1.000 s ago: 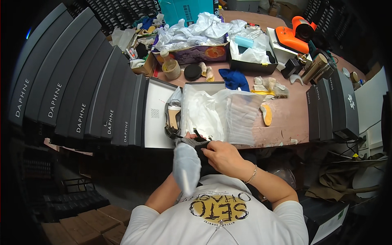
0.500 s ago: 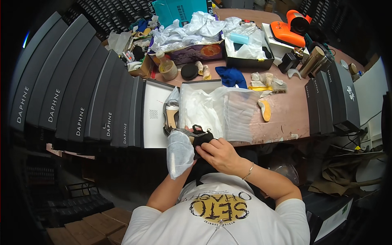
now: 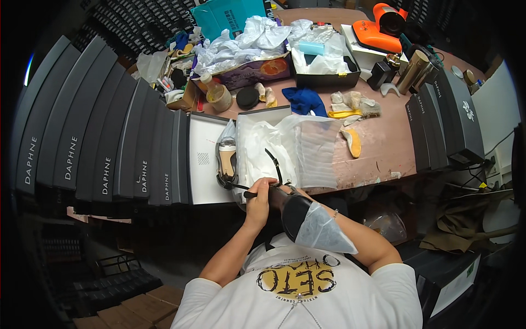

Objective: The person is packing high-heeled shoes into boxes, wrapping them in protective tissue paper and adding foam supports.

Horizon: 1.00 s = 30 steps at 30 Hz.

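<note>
The left hand (image 3: 257,198) is curled shut around the heel end of a black high-heeled shoe (image 3: 293,211), which is held in the air just below the near edge of the brown worktable (image 3: 383,148), above the person's chest. The shoe's toe is wrapped in a crumpled clear plastic bag (image 3: 324,230), and a thin black strap (image 3: 274,162) loops up from the heel over the open white shoebox (image 3: 257,118) lined with white tissue paper. The right hand is almost wholly hidden behind the shoe (only its forearm and wrist with a thin bracelet (image 3: 335,214) show), so how its fingers sit cannot be told.

Just left of the left hand, a second heeled shoe with a tan insole (image 3: 226,162) lies on the white box lid (image 3: 204,164); its lower end is hard to make out against the dark gap under the table. A row of black shoeboxes (image 3: 98,148) stands on edge further left, bending with the lens, and more black boxes (image 3: 444,120) stand at the right. The far clutter is too small to sort fully: a blue cloth (image 3: 304,100), a yellow insole (image 3: 354,141), an orange tool (image 3: 378,30) partly cut off at the top.
</note>
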Tool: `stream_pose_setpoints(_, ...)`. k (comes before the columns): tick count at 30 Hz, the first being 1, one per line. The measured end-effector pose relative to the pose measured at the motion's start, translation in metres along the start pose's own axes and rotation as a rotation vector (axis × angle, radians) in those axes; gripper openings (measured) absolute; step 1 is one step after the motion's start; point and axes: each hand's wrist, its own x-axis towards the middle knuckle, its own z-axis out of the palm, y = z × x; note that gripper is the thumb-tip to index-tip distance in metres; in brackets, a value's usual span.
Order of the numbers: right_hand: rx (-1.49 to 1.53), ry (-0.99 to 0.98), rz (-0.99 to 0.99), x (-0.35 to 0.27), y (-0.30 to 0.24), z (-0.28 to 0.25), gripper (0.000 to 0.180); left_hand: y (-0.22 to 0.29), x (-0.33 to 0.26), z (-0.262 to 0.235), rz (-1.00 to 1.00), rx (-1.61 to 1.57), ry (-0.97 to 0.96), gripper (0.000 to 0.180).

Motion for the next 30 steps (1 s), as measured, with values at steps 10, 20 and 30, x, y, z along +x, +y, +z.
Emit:
stream_pose_setpoints(10,0.479,0.262,-0.259,-0.08,-0.047,-0.05,0.05,0.018,0.037,-0.022,-0.23,-0.777,-0.419,0.04)
stream_pose_setpoints(20,-1.052,0.517,-0.497,-0.005,-0.066,-0.024,0.044,0.022,0.0,0.003,-0.842,-0.837,-0.394,0.064)
stream_pose_setpoints(30,-0.669,0.253,-0.548,0.036,-0.08,0.013,0.042,-0.009,0.064,-0.118,-0.275,-0.131,0.285,0.076)
